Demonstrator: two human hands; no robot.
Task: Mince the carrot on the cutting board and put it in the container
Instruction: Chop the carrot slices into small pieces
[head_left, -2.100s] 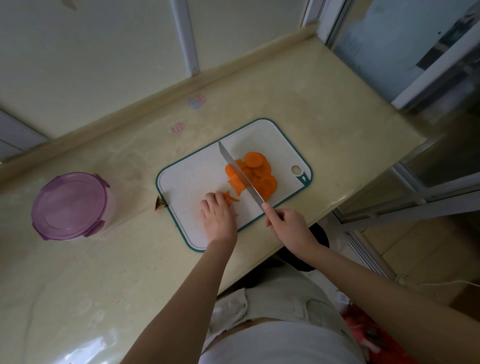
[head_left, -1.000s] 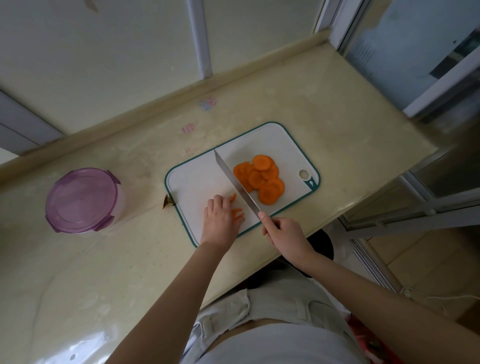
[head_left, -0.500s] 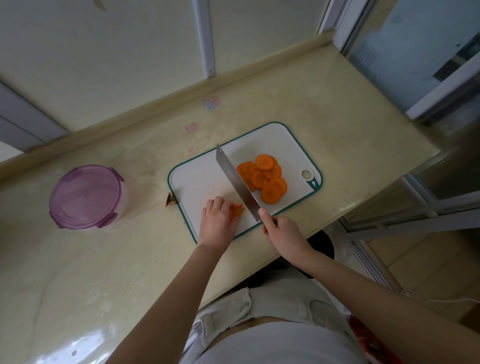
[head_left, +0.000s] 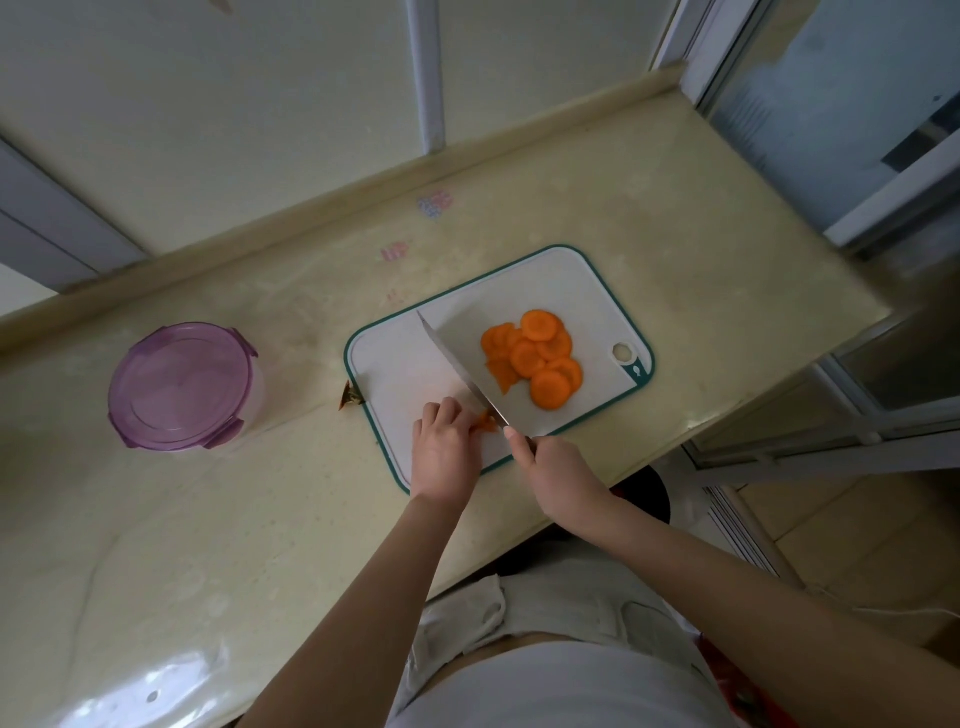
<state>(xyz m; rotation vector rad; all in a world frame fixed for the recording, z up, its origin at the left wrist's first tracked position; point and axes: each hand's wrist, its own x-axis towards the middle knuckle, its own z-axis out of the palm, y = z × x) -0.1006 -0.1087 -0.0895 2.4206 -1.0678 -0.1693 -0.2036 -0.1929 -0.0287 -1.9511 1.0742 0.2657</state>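
At the far left a round container (head_left: 182, 387), closed by a translucent purple lid (head_left: 176, 374), was seen standing on the pale yellow worktop (head_left: 260, 519), well apart from the cutting board (head_left: 395, 364). A small brown scrap (head_left: 349, 400) was found lying just beside the board's left edge. The board itself, white with a green rim, was laid at a slant near the front edge of the worktop. On its near part the left hand (head_left: 444, 449) was placed with the fingers curled down over a few carrot strips (head_left: 485, 422), which were pinned to the board under the fingertips. Just to the right of those strips a broad knife (head_left: 460, 364) was held at a slant across the board, its tip pointed toward the far left and its edge set down close to the fingers. The handle was wrapped by the right hand (head_left: 553, 467) and was almost wholly hidden by it, with the forefinger stretched along the blade's base. Beyond the blade, on the right half of the board, a heap of overlapping round carrot slices (head_left: 535, 358) was left uncut. A hanging hole (head_left: 623, 352) was seen at the board's right end.
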